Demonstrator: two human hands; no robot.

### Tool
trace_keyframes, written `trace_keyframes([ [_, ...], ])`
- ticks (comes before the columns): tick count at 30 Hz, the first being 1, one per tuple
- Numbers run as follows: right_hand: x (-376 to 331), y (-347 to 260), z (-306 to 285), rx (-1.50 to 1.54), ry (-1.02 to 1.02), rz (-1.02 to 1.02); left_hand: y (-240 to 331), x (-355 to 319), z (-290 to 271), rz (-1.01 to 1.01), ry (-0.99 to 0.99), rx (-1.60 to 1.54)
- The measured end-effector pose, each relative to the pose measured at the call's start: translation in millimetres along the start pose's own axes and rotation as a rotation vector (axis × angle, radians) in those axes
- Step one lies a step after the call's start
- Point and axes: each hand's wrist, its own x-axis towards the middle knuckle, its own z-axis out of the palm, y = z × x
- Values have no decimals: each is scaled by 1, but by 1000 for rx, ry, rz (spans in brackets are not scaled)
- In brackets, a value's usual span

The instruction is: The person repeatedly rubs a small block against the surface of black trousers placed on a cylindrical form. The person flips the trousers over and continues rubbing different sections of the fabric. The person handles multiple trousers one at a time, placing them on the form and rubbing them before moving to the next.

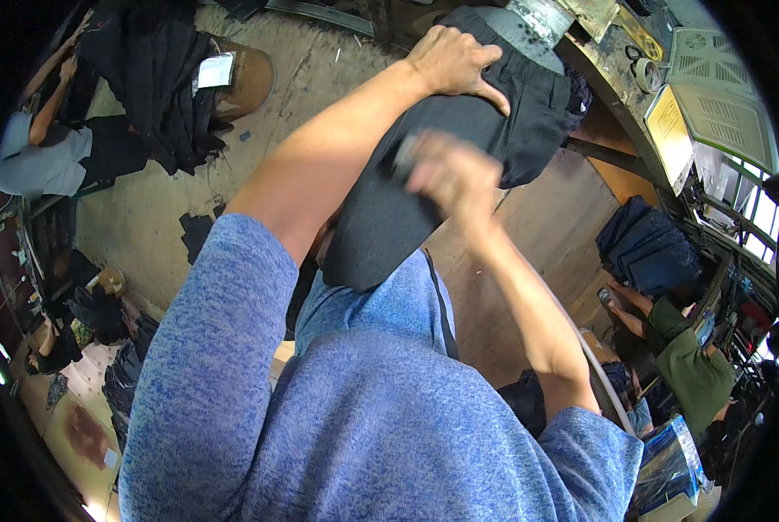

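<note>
Left hand pressed flat on top of the dark trousers, right hand blurred just below it, clenched on a small grey tool

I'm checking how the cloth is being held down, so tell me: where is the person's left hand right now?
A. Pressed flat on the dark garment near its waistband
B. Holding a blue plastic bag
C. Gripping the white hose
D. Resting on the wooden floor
A: the left hand lies spread on the dark garment near its waistband end, while the blurred right hand works lower on the same cloth.
</note>
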Motion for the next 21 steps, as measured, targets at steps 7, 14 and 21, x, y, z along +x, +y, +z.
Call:
trace_keyframes([
  [7, -80, 41, 85, -190, 78, -204, -2, -7, 15, -15, -17, 23],
  [14, -94, -9, 49, -143, -479, 16, 31, -26, -53, 29, 192, 2],
  [21, 87, -27, -60, -937, 166, -396, 204, -296, -125, -1256, 233, -300],
])
